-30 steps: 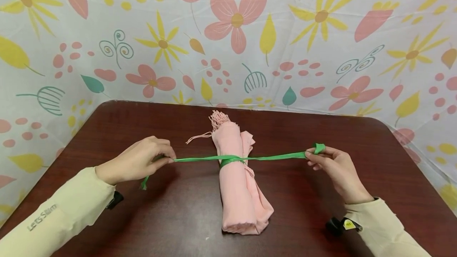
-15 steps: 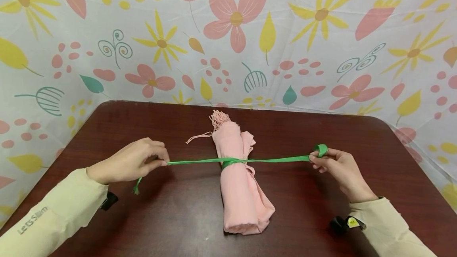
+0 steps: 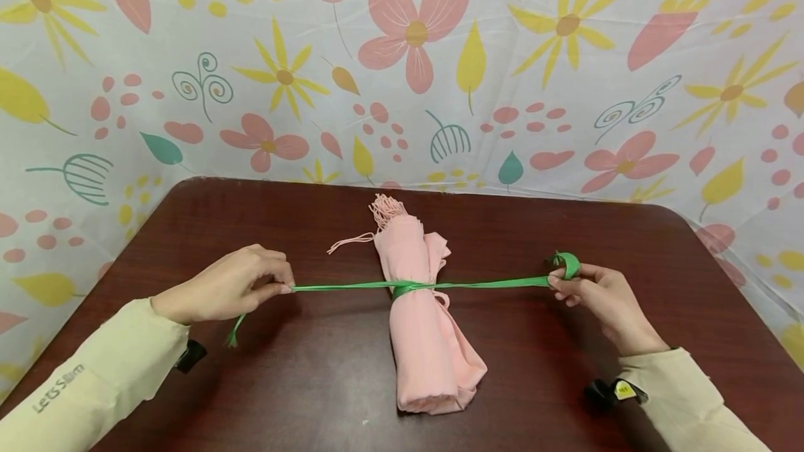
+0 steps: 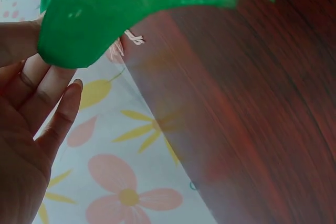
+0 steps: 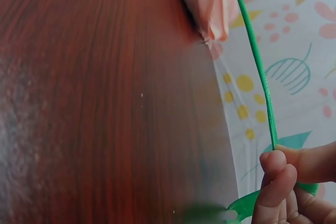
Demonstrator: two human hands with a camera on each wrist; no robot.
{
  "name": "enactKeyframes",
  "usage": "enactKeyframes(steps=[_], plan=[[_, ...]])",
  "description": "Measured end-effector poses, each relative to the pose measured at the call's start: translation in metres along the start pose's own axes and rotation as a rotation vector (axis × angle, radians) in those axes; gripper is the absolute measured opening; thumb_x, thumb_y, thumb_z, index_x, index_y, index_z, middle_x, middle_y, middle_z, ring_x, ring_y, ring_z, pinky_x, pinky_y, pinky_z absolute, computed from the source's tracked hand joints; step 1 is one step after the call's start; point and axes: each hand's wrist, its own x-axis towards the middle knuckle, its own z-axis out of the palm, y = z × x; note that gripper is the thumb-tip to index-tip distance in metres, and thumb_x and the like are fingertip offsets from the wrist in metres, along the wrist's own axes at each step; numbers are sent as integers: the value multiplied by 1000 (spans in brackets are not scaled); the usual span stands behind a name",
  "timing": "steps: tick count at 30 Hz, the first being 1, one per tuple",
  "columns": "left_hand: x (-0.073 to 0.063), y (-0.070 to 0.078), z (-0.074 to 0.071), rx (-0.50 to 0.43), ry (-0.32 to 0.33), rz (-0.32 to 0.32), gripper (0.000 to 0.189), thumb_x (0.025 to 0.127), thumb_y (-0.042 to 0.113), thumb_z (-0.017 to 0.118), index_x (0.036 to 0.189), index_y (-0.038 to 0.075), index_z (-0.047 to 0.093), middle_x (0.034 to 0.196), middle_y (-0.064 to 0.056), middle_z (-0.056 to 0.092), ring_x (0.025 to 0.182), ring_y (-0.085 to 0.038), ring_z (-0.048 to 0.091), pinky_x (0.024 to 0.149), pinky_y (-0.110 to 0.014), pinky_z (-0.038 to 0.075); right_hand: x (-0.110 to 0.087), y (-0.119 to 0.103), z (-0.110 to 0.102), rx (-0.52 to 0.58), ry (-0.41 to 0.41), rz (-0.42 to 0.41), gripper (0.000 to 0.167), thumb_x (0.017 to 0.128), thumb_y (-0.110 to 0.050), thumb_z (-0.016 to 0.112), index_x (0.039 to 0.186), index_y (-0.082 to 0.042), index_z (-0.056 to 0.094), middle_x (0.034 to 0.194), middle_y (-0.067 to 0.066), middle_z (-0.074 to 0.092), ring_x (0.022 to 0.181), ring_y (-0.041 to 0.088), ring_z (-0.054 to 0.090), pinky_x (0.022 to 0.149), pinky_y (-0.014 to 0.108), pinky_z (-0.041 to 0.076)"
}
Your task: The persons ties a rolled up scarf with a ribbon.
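A pink scarf (image 3: 421, 347), rolled up with fringe at its far end, lies lengthwise on the table. Round its middle goes a green ribbon (image 3: 352, 286), crossed on top and stretched straight out to both sides. My left hand (image 3: 232, 284) pinches one length of it between thumb and fingers, and a frayed tail hangs below. In the left wrist view that green tail (image 4: 84, 19) looms large before the fingers. On the other side my right hand (image 3: 603, 298) pinches the opposite length, its loose end curling up over the fingers. The right wrist view shows the ribbon (image 5: 257, 61) taut from those fingertips.
The dark reddish-brown wooden table (image 3: 301, 396) has rounded far corners. Behind it hangs a white cloth (image 3: 251, 40) printed with flowers and leaves. A loose fringe strand (image 3: 345, 240) sticks out left of the scarf.
Both hands have moved slightly outward, the left one to the left and the right one to the right. The crossing on the scarf looks tighter and has shifted slightly toward the near side.
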Motion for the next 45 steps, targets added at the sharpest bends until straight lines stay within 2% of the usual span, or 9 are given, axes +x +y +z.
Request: enactKeyframes(steps=[5,12,18,24,33,40,45], plan=[[2,-2,6,-20,-16,-30,16,82,6,73,83,21,68,83,17,60,69,4,47,76,-32,44,-1,-1,3,31,-1,9,30,89,-24,68,110,-2,65,77,-15,68,72,4,63,66,23,53],[10,-3,22,-82,-88,-68,13,84,5,72,84,17,70,82,12,63,73,0,57,67,-25,49,1,-3,16,51,-59,22,41,91,-20,65,118,11,57,82,-12,67,73,3,65,70,23,55],[15,-5,26,-27,-55,-96,13,82,5,73,83,18,70,81,13,61,71,0,55,64,-23,48,5,-5,25,87,-99,33,38,93,-17,61,114,12,52,83,-5,69,74,6,67,71,22,56],[22,-3,32,14,-39,-75,18,79,2,75,81,17,67,79,11,59,72,-3,56,65,-23,49,10,-6,34,90,-143,39,29,95,-14,58,109,11,51,85,-2,68,73,5,66,69,22,56],[29,-2,44,70,-38,-41,20,77,1,76,77,16,64,75,9,54,71,-8,57,64,-24,48,11,-12,43,52,-167,63,38,95,-16,57,117,14,47,83,1,67,72,5,65,68,22,55],[30,4,45,86,-72,-79,22,77,5,77,75,17,58,71,8,47,65,-4,46,60,-20,42,8,-10,39,9,-170,85,50,94,-28,60,122,12,48,86,4,68,74,7,64,69,23,55],[30,8,44,58,-71,-122,18,78,11,78,85,14,63,81,5,56,71,-7,54,63,-22,47,5,-9,35,-9,-168,95,55,93,-34,61,122,12,49,87,5,69,75,8,65,70,24,55]])
